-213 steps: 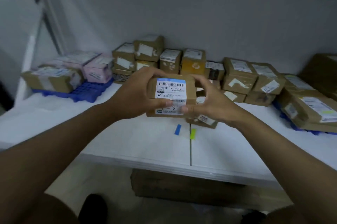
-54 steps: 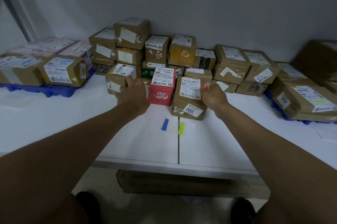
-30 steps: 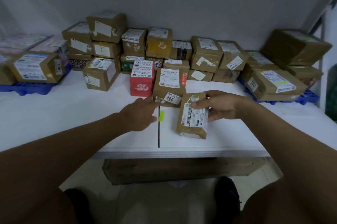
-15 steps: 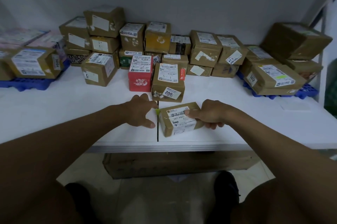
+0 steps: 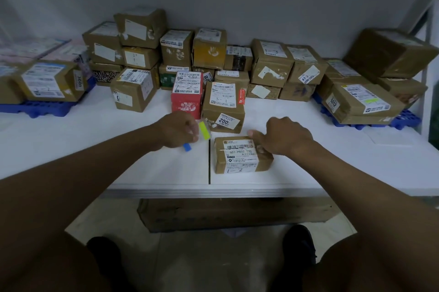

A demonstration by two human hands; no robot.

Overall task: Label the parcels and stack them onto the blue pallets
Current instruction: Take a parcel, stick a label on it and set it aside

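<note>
A small brown parcel with a white shipping label marked "1-3" lies flat near the table's front edge, right of the centre seam. My right hand grips its far right corner with curled fingers. My left hand is just left of the seam and pinches a yellow sticker strip at its fingertips, lifted off the table. A blue sticker strip lies on the table under that hand. A blue pallet with parcels stands at the far left, another blue pallet at the far right.
Several brown parcels are piled along the back wall. A red box and a tall brown parcel stand just behind my hands. A long cardboard box lies on the floor under the white table.
The parcel was pulled from the pile and laid flat by the seam. My left hand has picked the yellow strip off the table, uncovering the blue one. My right hand slid to the parcel's corner.
</note>
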